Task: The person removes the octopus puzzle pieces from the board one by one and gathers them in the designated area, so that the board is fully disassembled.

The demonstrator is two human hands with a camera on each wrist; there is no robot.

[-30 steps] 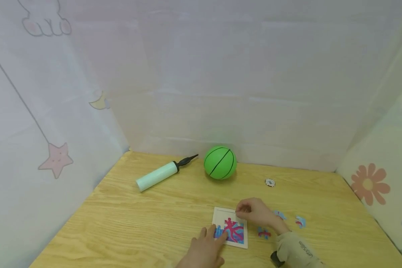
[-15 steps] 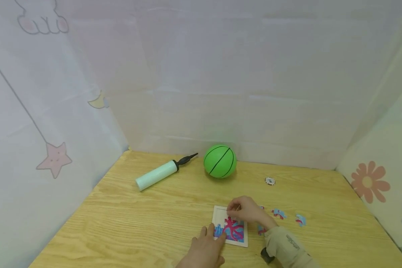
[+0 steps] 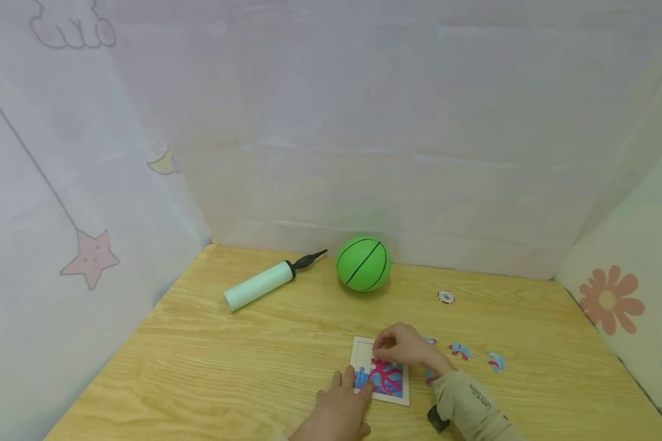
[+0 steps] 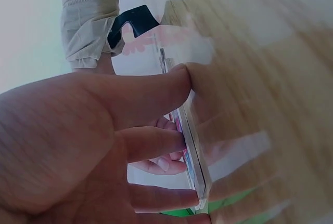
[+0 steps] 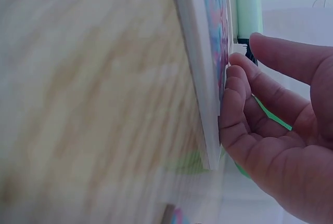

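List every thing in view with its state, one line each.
puzzle board: flat on table, partly filled.
left hand: fingers straight, pressing the board's near-left corner.
right hand: fingers curled over the board's upper part.
loose pieces: lying right of the board.
green ball: resting.
pump: lying on its side.

From my remote view, the puzzle tray (image 3: 380, 373) lies on the table (image 3: 226, 367) at 6 o'clock. Loose pieces (image 3: 477, 356) lie at its 3 o'clock. The ball (image 3: 363, 264) sits at 12 o'clock, the pump (image 3: 265, 282) at 11 o'clock, the token (image 3: 445, 297) at 1 o'clock.
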